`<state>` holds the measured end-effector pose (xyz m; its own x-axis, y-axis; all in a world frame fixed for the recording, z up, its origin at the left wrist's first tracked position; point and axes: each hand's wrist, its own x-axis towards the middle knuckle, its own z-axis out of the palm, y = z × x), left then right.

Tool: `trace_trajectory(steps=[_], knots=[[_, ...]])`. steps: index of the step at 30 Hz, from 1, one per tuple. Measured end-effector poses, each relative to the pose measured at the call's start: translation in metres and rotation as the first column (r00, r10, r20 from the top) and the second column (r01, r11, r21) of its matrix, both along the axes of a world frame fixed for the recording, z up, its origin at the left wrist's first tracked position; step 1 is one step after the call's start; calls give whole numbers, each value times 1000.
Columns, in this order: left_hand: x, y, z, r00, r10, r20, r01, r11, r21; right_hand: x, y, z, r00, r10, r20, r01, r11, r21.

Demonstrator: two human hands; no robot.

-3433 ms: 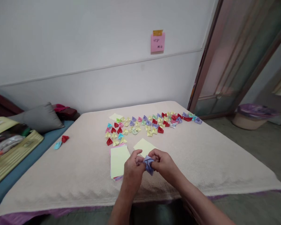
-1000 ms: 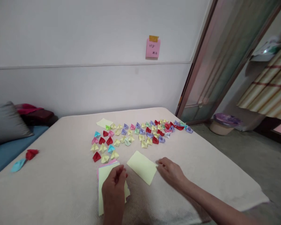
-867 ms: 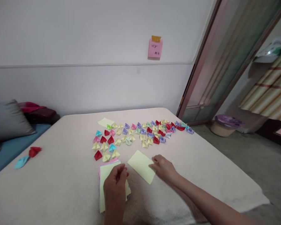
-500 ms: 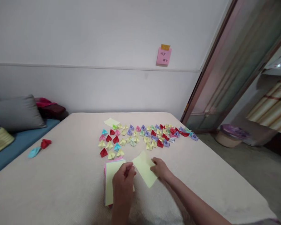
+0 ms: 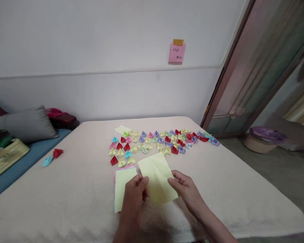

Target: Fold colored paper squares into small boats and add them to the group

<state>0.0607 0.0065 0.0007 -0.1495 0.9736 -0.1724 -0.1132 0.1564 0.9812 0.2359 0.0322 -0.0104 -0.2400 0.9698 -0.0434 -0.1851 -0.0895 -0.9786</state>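
Observation:
A pale yellow sheet of paper (image 5: 159, 177) is held up between my two hands, unfolded and slightly tilted. My left hand (image 5: 136, 189) pinches its left edge between thumb and fingers. At the right edge, my right hand (image 5: 183, 185) grips it with the thumb on top. Under and beside my left hand lies a stack of coloured paper (image 5: 123, 189), yellow on top with pink edges showing; my hand covers part of it. Beyond the sheet, several small folded paper pieces (image 5: 127, 147) in red, yellow, purple and blue stand in loose rows.
A flat yellow sheet (image 5: 123, 129) lies behind the rows. One red folded piece (image 5: 57, 153) and a light blue folded piece (image 5: 47, 161) sit apart at left. The cloth-covered table (image 5: 86, 192) meets a white wall bearing a pink note (image 5: 177, 53). A lidded bucket (image 5: 264, 139) stands right.
My right hand has brought the yellow sheet leftward and nearer. My left hand, empty before, now grips its left edge. The view has shifted slightly.

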Motion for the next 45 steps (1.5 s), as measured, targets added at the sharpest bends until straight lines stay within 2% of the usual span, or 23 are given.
trace_trajectory(steps=[6, 12, 18, 22, 26, 29, 31, 34, 38, 41, 45], knots=[[7, -4, 1, 997, 14, -77, -14, 1000, 0, 10, -6, 8, 998, 7, 66, -9, 1000, 29], [14, -13, 7, 985, -27, -169, 27, 1000, -3, 16, -10, 15, 973, -171, 153, 155, 981, 114], [16, -21, 8, 990, 57, -128, -55, 998, 24, 12, -17, 23, 971, -196, 138, 196, 980, 14], [16, -22, 8, 991, 122, -63, -122, 993, 9, 12, -20, 27, 974, -187, 128, 182, 982, 48], [17, -22, 10, 974, 224, -44, -221, 973, 71, 11, -21, 26, 952, -289, 97, 274, 951, 145], [19, -22, 14, 957, 289, -8, -287, 953, 94, 10, -23, 28, 944, -331, 16, 327, 937, 123], [21, -22, 16, 957, 289, 41, -291, 951, 100, 9, -24, 30, 942, -334, -41, 336, 940, 67], [24, -22, 18, 962, 265, 67, -273, 947, 168, 9, -26, 35, 954, -284, -92, 287, 958, 10], [25, -21, 17, 971, 217, 98, -234, 946, 225, 11, -28, 37, 978, -196, -65, 199, 979, 37], [25, -23, 17, 955, 263, 139, -290, 926, 242, 10, -29, 37, 985, -163, -61, 167, 984, 65], [29, -28, 23, 918, 338, 207, -383, 891, 243, 7, -30, 37, 980, -194, -38, 197, 975, 101]])
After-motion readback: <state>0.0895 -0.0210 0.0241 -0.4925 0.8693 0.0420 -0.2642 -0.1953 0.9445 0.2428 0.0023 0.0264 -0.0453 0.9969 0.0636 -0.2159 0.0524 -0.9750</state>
